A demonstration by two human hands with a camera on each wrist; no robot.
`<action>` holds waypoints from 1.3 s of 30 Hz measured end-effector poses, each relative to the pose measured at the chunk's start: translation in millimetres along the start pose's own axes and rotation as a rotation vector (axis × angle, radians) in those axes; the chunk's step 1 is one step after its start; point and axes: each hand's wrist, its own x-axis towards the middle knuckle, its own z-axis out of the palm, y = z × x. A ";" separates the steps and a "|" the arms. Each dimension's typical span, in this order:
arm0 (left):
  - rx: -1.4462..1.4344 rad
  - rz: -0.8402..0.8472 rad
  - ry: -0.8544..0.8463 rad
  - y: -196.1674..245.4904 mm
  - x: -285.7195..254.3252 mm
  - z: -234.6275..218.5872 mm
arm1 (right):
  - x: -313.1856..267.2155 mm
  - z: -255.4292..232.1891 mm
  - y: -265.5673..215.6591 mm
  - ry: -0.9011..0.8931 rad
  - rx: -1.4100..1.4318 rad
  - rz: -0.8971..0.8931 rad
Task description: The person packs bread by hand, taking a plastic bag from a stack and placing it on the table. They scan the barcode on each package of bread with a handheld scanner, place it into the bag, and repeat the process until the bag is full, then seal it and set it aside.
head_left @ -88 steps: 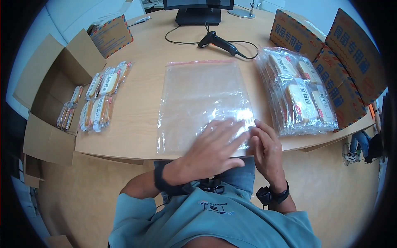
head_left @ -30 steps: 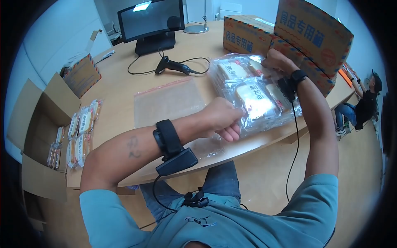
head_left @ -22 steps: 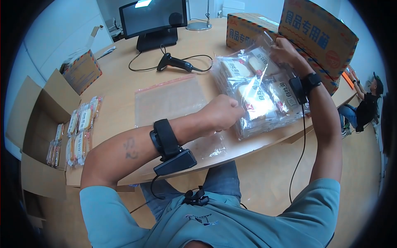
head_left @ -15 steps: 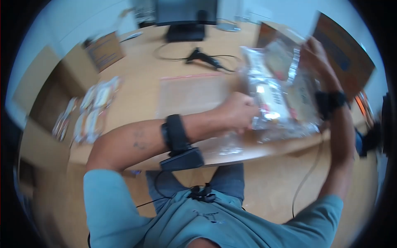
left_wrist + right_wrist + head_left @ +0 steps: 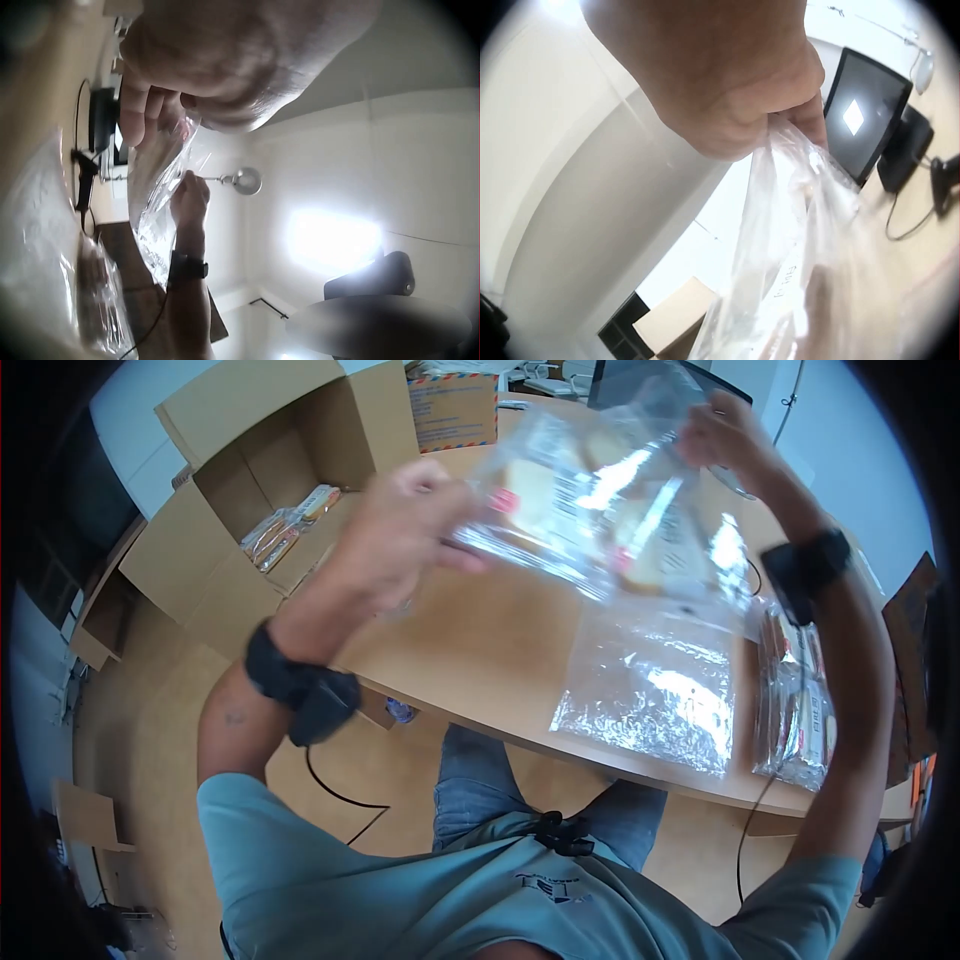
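Note:
A clear bag of packaged bread slices [image 5: 560, 500] hangs in the air above the table, stretched between both hands. My left hand [image 5: 405, 530] grips its left edge, and my right hand [image 5: 722, 432] pinches the gathered plastic at its upper right corner. In the right wrist view the bag [image 5: 780, 247] drops in folds from the curled fingers of the right hand [image 5: 735, 82]. The left wrist view has the left hand [image 5: 210, 67] at the bag's near side. An empty clear bag [image 5: 650, 685] lies flat on the table below.
An open carton [image 5: 215, 550] with several bread packs [image 5: 285, 535] inside stands at the left. More bagged bread [image 5: 795, 700] lies at the table's right, beside a brown box [image 5: 912, 670]. Behind are a smaller box [image 5: 455, 415] and a monitor [image 5: 862, 112].
The upper bag of bread has been lifted off the right-hand pile and carried left, with both hands holding it. The head view has turned toward the open carton.

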 end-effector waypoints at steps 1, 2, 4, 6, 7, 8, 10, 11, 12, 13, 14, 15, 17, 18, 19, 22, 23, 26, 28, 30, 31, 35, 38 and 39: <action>0.006 -0.019 0.088 0.1 3.1 -21.7 | 20.3 29.6 1.1 -0.016 0.055 0.026; 0.003 -0.020 0.092 -0.7 7.1 -42.7 | 37.5 54.8 -0.9 -0.031 0.110 0.049; 0.034 0.021 0.211 -4.3 16.8 -84.0 | 53.5 105.8 -27.2 -0.136 0.009 0.102; 0.051 0.003 0.219 -8.5 31.3 -127.5 | 72.8 146.3 -26.3 -0.180 0.220 0.086; 0.071 -0.022 0.221 -12.9 37.5 -143.0 | 84.0 167.1 -25.3 -0.155 0.233 0.123; 0.047 -0.041 0.262 -17.1 43.1 -151.9 | 97.3 186.4 -16.8 -0.156 0.221 0.135; 0.119 -0.114 0.307 -30.0 60.6 -179.6 | 116.1 215.5 5.4 -0.165 0.201 0.149; 0.203 -0.189 0.343 -38.1 64.1 -187.6 | 119.1 226.0 12.9 -0.338 -0.105 0.019; 0.196 -0.193 0.346 -49.7 65.9 -194.5 | 123.5 233.1 19.6 -0.505 -0.412 -0.112; 0.219 -0.231 0.413 -61.1 67.5 -198.7 | 113.6 235.1 7.6 -0.512 -0.415 -0.110; 0.243 -0.269 0.479 -71.9 68.4 -202.5 | 89.6 236.3 -16.4 -0.511 -0.473 -0.074; 0.236 -0.274 0.479 -82.7 68.4 -210.9 | 66.0 241.0 -32.4 -0.510 -0.531 -0.038; 0.204 -0.343 0.436 -99.4 66.0 -225.4 | 28.1 254.4 -34.3 -0.418 -0.692 -0.479; 0.198 -0.343 0.434 -101.3 61.1 -222.1 | 0.4 255.7 -50.2 -0.481 -0.684 -0.464; 0.161 -0.346 0.437 -99.1 51.8 -215.7 | -25.3 253.5 -73.8 -0.547 -0.672 -0.450; 0.112 -0.373 0.408 -108.8 40.8 -219.5 | -67.0 258.6 -106.5 -0.682 -0.662 -0.441; 0.098 -0.389 0.379 -112.9 38.7 -223.3 | -73.9 265.9 -105.6 -0.686 -0.681 -0.498; 0.043 -0.338 0.427 -114.7 30.8 -222.4 | -77.6 279.7 -93.9 -0.680 -0.766 -0.612; 0.019 -0.296 0.418 -106.4 29.1 -217.5 | -75.6 278.6 -92.8 -0.671 -0.832 -0.670; -0.006 -0.254 0.402 -94.8 31.9 -211.7 | -73.7 269.0 -96.2 -0.595 -0.875 -0.670; 0.045 -0.212 0.380 -86.7 35.4 -209.0 | -68.6 261.4 -100.7 -0.594 -0.880 -0.670; 0.096 -0.090 0.383 -55.1 69.0 -205.0 | -16.6 216.6 -131.0 -0.237 -0.788 -0.582; 0.107 -0.041 0.441 -30.2 105.3 -205.7 | 45.7 188.6 -129.6 -0.140 -0.808 -0.688; 0.160 -0.031 0.468 -22.6 118.6 -206.5 | 59.6 180.9 -131.6 -0.153 -0.713 -0.597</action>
